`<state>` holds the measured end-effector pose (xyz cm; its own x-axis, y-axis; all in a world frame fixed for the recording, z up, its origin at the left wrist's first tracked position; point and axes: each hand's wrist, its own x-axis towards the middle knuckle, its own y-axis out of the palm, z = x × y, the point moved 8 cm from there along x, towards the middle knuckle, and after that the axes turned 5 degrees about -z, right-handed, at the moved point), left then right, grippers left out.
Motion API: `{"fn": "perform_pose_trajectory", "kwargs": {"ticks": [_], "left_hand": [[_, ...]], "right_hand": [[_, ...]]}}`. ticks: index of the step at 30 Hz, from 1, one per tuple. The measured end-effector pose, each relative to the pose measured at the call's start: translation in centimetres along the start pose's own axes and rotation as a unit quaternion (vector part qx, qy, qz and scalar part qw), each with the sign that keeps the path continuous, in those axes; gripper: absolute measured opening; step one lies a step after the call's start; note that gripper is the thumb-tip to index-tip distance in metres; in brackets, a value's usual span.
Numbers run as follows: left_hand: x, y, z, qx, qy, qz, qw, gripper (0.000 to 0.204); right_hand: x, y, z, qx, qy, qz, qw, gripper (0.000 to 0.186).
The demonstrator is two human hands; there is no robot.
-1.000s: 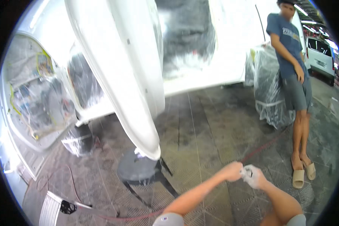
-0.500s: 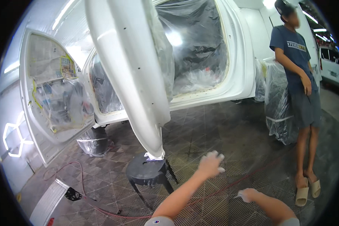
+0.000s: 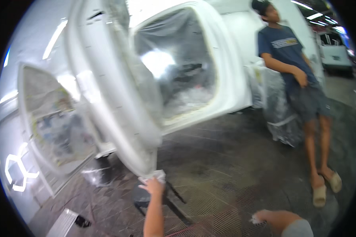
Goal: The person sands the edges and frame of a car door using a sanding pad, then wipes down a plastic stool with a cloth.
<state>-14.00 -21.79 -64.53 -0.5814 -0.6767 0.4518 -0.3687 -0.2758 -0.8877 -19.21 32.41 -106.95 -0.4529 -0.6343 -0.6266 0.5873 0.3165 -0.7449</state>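
Note:
A white car door panel [image 3: 106,91] hangs upright, its lower end resting on white crumpled paper or cloth [image 3: 159,175] on a black stool [image 3: 144,196]. My left hand [image 3: 153,185] reaches to the stool top, its fingers apart against the white wad at the panel's foot. Low at the right, my right hand [image 3: 261,216] hovers over the floor, fingers drawn together with something whitish at the tips. Blur hides whether that is a held thing or dust on the fingers.
Behind stands a white car body [image 3: 233,91] with plastic film over its opening. Another masked door [image 3: 55,122] is at left. A person [image 3: 286,59] in sandals stands at right beside a plastic-wrapped object [image 3: 279,106]. A silver panel [image 3: 63,223] lies lower left on the patterned floor [image 3: 225,158].
My left hand has moved left from over the floor to the white wad on the stool. My right hand stays low at the right. The view has shifted and tilted.

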Motion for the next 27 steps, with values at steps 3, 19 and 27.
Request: {"fn": "perform_pose_trajectory", "kwargs": {"ticks": [3,19,27], "left_hand": [[-2.8,-6.7,-2.9,-0.008,0.019,-0.024,1.0,0.082],[0.0,0.1,-2.8,-0.042,0.156,-0.038,0.986,0.073],[7.5,8.2,0.2,-0.059,0.084,0.065,0.993,0.056]], "right_hand": [[-3.4,-4.6,2.3,0.042,0.016,-0.108,0.993,0.042],[-6.7,-6.1,0.9,0.032,0.131,-0.145,0.98,0.026],[-5.9,-9.1,2.9,0.015,0.1,-0.179,0.979,0.026]]}}
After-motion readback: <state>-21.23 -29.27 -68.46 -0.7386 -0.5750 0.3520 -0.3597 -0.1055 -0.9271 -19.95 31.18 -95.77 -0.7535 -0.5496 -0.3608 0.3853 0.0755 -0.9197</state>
